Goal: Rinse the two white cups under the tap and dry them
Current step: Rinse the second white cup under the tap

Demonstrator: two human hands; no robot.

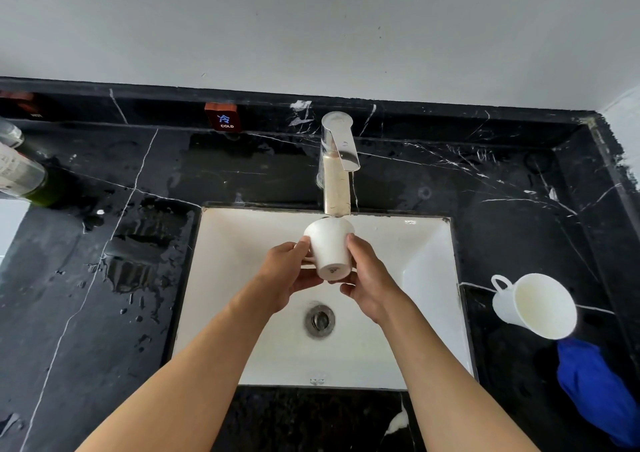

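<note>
While tilted undertap, cup (330, 249) between both grips

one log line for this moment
step: rinsing | both hands hold cup tilted at tap | second cup on counter by blue cloth

You see two white cups (330, 249) (533, 304), a white sink (242, 244), black white-veined marble counter (104, 278), blue cloth (595, 386) near right.
</note>
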